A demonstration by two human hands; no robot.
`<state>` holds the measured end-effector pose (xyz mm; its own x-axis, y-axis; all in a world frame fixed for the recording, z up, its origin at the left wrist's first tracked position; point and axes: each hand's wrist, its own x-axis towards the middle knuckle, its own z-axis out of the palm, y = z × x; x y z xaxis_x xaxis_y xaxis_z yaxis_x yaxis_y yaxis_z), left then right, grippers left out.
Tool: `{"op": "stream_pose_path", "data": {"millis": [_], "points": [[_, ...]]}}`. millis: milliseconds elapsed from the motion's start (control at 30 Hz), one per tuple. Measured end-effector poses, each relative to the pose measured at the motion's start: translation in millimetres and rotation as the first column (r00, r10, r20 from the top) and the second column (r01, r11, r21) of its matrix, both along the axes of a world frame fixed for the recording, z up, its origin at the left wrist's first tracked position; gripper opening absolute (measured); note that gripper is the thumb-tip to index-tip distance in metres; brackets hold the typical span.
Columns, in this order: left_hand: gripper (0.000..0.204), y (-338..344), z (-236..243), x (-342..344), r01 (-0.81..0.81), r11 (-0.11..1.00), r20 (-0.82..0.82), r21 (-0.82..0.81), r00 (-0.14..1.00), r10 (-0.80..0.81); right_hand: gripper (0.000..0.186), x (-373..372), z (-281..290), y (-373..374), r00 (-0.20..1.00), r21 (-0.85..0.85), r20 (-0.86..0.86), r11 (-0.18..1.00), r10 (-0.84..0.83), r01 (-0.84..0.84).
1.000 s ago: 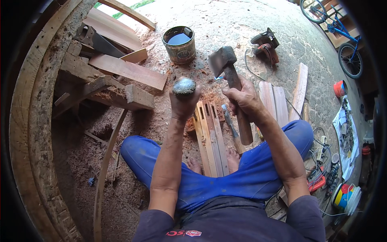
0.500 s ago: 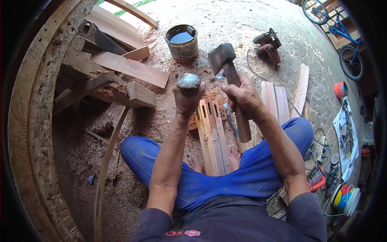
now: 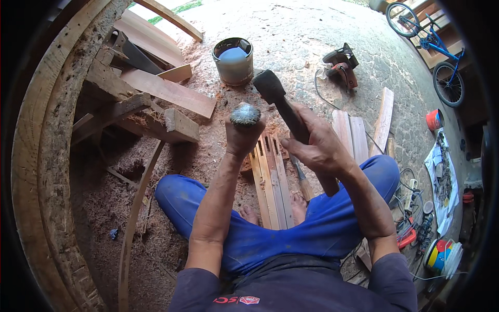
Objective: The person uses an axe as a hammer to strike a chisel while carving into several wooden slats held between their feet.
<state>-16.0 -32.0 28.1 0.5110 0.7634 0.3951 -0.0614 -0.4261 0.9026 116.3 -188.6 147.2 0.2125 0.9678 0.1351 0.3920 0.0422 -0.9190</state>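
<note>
My left hand [image 3: 241, 136] is closed on an upright tool [image 3: 245, 115], whose round, battered, pale top faces me; its lower end is hidden. Beside it, my right hand [image 3: 319, 140] grips a hammer by its wooden handle, with the dark head [image 3: 267, 86] raised just above and right of that top, apart from it. Beneath both hands, long wooden strips [image 3: 270, 192] with narrow slots at the far end lie between my bare feet. A wood-handled bladed tool [image 3: 304, 184] lies along their right side, partly hidden by the hammer.
A bucket [image 3: 232, 67] stands ahead. Heavy timbers [image 3: 57, 156], a handsaw [image 3: 138, 54] and offcuts [image 3: 166, 93] fill the left. At right are a corded power saw [image 3: 343, 73], loose boards [image 3: 383, 109], a blue bicycle [image 3: 432, 41], a red can [image 3: 434, 118], tangled cables and a multicoloured tub [image 3: 436, 255].
The hammer head has shifted toward me and leftward, nearer the battered top, with its handle more tilted. My right hand has turned and lowered slightly. My left hand has edged right.
</note>
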Motion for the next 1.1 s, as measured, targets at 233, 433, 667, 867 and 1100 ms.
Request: {"op": "stream_pose_path", "data": {"millis": [233,433,667,867,1100], "points": [[0.006,-16,2,-9,-0.109,0.961,0.011,0.254,0.994,0.11,0.058,-18,55,-12,0.923,0.257,0.376,0.966,-0.081,-0.02],[0.025,-18,-11,-7,-0.138,0.94,0.116,0.312,0.988,0.106,0.038,-13,-7,1,0.73,-0.158,0.661,0.983,0.174,-0.092],[0.015,-10,-9,-25,-0.051,0.706,-0.291,0.706,0.888,0.355,0.06,-18,93,-16,0.947,0.35,0.254,0.932,-0.196,0.099],[0.012,-11,-33,-6,-0.091,0.801,-0.156,0.592,0.962,0.225,0.039,-3,155,1,0.916,0.755,-0.173,0.548,-0.363,0.36],[0.031,-33,-18,-17,0.048,0.984,0.156,-0.171,0.988,-0.021,0.056,-19,9,-23,0.825,-0.219,0.54,0.974,0.167,-0.053]]}}
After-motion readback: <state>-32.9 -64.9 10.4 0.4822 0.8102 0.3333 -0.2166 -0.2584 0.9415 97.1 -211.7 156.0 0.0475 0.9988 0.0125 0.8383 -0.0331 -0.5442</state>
